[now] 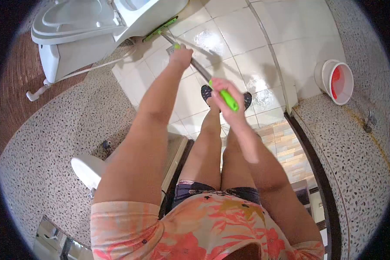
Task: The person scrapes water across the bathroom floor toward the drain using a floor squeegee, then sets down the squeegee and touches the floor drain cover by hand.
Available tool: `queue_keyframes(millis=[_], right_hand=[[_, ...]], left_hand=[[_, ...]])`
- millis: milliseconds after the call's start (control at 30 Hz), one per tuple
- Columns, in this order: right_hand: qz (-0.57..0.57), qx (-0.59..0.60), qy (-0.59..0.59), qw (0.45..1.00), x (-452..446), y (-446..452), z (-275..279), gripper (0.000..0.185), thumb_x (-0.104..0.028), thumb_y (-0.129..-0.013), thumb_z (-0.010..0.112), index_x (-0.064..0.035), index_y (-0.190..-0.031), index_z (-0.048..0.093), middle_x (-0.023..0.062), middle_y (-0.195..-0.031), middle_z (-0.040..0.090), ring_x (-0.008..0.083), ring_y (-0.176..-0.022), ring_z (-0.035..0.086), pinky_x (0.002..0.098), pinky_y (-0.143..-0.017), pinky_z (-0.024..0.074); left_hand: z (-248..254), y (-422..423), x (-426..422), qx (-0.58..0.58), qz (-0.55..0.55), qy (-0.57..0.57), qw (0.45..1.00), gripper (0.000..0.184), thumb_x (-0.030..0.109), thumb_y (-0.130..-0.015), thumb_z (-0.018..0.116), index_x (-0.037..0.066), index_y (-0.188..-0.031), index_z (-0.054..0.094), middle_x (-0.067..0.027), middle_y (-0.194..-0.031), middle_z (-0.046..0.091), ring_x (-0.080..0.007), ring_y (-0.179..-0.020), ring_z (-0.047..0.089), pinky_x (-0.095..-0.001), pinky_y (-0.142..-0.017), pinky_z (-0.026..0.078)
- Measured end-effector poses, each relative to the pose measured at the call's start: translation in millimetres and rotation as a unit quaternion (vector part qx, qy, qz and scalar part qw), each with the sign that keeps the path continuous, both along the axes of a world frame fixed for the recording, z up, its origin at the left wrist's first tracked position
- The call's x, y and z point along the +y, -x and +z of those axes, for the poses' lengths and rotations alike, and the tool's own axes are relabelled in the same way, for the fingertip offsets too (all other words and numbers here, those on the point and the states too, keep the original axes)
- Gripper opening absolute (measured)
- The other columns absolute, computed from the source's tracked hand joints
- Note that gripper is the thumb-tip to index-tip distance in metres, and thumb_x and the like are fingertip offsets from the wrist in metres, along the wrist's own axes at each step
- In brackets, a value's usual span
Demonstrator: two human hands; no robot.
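While both hands hold one tool, the items stand as follows. Floor squeegee (200, 69), one: metal pole, bright green handle (229, 100) at the near end, green head (160, 29) at the far end. Position: slanting across the view ahead of the person, head at the tiled floor (264, 69), just beside the base of the toilet (91, 37); contact between head and toilet cannot be told. Left hand (182, 57): fingers clamped around the pole, next to a green collar, nearer the head. Right hand (226, 92): fingers closed around the handle, its rounded end showing past the palm. Footwear, dark and patterned, one pair (206, 93): on the floor, below the right hand and partly hidden. Toilet: white, at upper left, with a pale hose (95, 68) running beside it. Bucket (323, 77), white, one: at right, mouth turned toward the view, red object (336, 80) inside, its kind unclear. Metal tap (370, 119), one: on the speckled surface, near the bucket. White rounded fixture (86, 170), one: left of the left arm, partly covered by it.
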State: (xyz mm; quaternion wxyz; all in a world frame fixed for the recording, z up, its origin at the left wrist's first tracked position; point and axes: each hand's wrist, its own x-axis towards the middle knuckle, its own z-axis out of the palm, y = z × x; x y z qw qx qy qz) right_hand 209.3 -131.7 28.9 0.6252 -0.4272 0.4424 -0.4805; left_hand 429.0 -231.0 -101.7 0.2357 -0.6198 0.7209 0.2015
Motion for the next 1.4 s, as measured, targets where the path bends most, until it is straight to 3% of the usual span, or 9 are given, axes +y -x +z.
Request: queue_keyframes(millis=[300, 633, 867, 967, 1000, 1033, 1233, 1333, 1400], right_hand=[[-0.009, -0.023, -0.048, 0.999, 118.5, 51.2, -6.3, 0.007, 0.005, -0.082, 0.056, -0.0013, -0.085, 0.053, 0.0119, -0.100, 0.057, 0.0289, -0.110, 0.052, 0.0389, -0.094, 0.0405], [-0.010, 0.031, 0.078, 0.996, 72.2, 77.7, 35.1, 0.009, 0.004, -0.079, 0.057, 0.0009, -0.087, 0.054, 0.0155, -0.099, 0.057, 0.0290, -0.101, 0.055, 0.0398, -0.090, 0.0424], [-0.027, 0.013, 0.117, 0.993, -22.7, 63.1, 9.0, 0.008, 0.002, -0.077, 0.061, -0.0006, -0.079, 0.054, 0.0153, -0.096, 0.062, 0.0290, -0.101, 0.059, 0.0367, -0.086, 0.0449], [-0.075, -0.012, 0.052, 0.996, 13.4, 64.2, -2.5, 0.009, 0.005, -0.077, 0.059, -0.0004, -0.080, 0.052, 0.0145, -0.095, 0.063, 0.0295, -0.101, 0.059, 0.0373, -0.085, 0.0456], [-0.081, 0.000, 0.026, 0.996, 35.4, 70.3, 7.3, 0.009, 0.006, -0.078, 0.058, -0.0006, -0.080, 0.052, 0.0148, -0.098, 0.061, 0.0294, -0.103, 0.057, 0.0381, -0.089, 0.0426], [-0.086, 0.010, 0.000, 0.996, 56.6, 75.7, 13.7, 0.009, 0.007, -0.079, 0.057, -0.0008, -0.080, 0.052, 0.0151, -0.100, 0.060, 0.0293, -0.104, 0.056, 0.0388, -0.093, 0.0397], [-0.012, 0.104, 0.098, 0.990, 99.8, 103.9, 45.0, 0.015, 0.003, -0.075, 0.062, -0.0026, -0.087, 0.054, 0.0153, -0.098, 0.062, 0.0302, -0.103, 0.057, 0.0397, -0.090, 0.0430], [-0.036, 0.031, 0.030, 0.998, 63.9, 118.8, 88.5, 0.017, -0.003, -0.078, 0.060, -0.0019, -0.094, 0.055, 0.0156, -0.106, 0.059, 0.0311, -0.116, 0.048, 0.0430, -0.100, 0.0352], [-0.159, 0.013, 0.176, 0.972, 37.1, 131.4, 92.4, 0.016, -0.017, -0.083, 0.059, -0.0031, -0.090, 0.055, 0.0157, -0.094, 0.062, 0.0329, -0.099, 0.058, 0.0497, -0.095, 0.0376]], left_hand=[[-2.0, 56.6, 108.4, 0.033, 0.049, -0.089, 0.994, 0.039, 0.040, -0.084, 0.057, 0.008, -0.106, 0.054, -0.0297, -0.139, 0.027, -0.0452, -0.120, 0.041, -0.0459, -0.087, 0.048], [35.3, 76.3, 72.4, 0.076, -0.018, -0.057, 0.995, 0.030, 0.031, -0.085, 0.056, 0.007, -0.102, 0.055, -0.0287, -0.138, 0.030, -0.0461, -0.105, 0.053, -0.0475, -0.082, 0.050], [10.9, 84.8, -44.7, 0.117, 0.005, 0.060, 0.991, 0.019, 0.025, -0.082, 0.057, 0.008, -0.091, 0.055, -0.0236, -0.090, 0.061, -0.0377, -0.089, 0.061, -0.0481, -0.074, 0.048], [-3.9, 98.5, -3.3, 0.151, 0.093, 0.045, 0.983, 0.018, 0.027, -0.083, 0.056, 0.010, -0.090, 0.056, -0.0240, -0.096, 0.060, -0.0390, -0.089, 0.060, -0.0483, -0.077, 0.047], [-4.1, 104.2, 15.4, 0.119, 0.082, -0.003, 0.990, 0.023, 0.023, -0.084, 0.055, 0.010, -0.103, 0.058, -0.0223, -0.137, 0.035, -0.0367, -0.109, 0.052, -0.0446, -0.086, 0.048], [-17.5, 106.0, 37.4, 0.105, 0.087, -0.030, 0.990, 0.025, 0.024, -0.084, 0.056, 0.008, -0.103, 0.057, -0.0217, -0.140, 0.030, -0.0369, -0.115, 0.048, -0.0451, -0.088, 0.048], [45.5, 128.6, 92.5, 0.117, 0.090, -0.082, 0.986, 0.025, 0.025, -0.083, 0.059, 0.007, -0.100, 0.057, -0.0275, -0.138, 0.032, -0.0435, -0.119, 0.043, -0.0446, -0.092, 0.045], [52.1, 148.8, 72.1, 0.199, 0.096, 0.066, 0.973, 0.027, 0.029, -0.082, 0.061, 0.008, -0.098, 0.062, -0.0290, -0.129, 0.041, -0.0413, -0.111, 0.050, -0.0426, -0.089, 0.046], [83.1, 182.4, 45.6, 0.272, 0.144, 0.181, 0.934, 0.030, 0.032, -0.080, 0.064, 0.007, -0.097, 0.064, -0.0292, -0.116, 0.052, -0.0392, -0.102, 0.057, -0.0410, -0.086, 0.048]])
